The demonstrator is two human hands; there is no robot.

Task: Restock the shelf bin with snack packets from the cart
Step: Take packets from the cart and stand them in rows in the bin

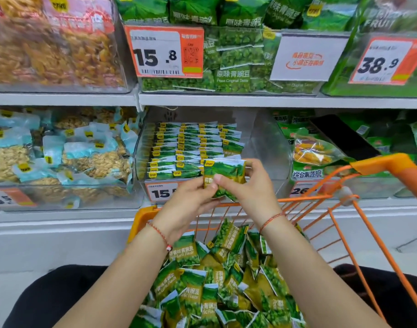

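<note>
A small stack of green pea snack packets [225,172] is held upright between both hands, just in front of the clear shelf bin [269,147]. My left hand [189,204] pinches the stack's lower left side. My right hand [250,188] grips its right side, thumb across the front. Inside the bin, neat rows of the same packets [191,147] fill the left half; the right half is bare. Below my arms the orange cart [378,166] holds a loose heap of packets [221,280].
Neighbouring bins hold peanut packets [60,152] on the left and mixed vegetable crisps [316,150] on the right. The upper shelf carries green pea bags [233,55] with price tags 15.8 and 38.9. The cart handle rises at the right.
</note>
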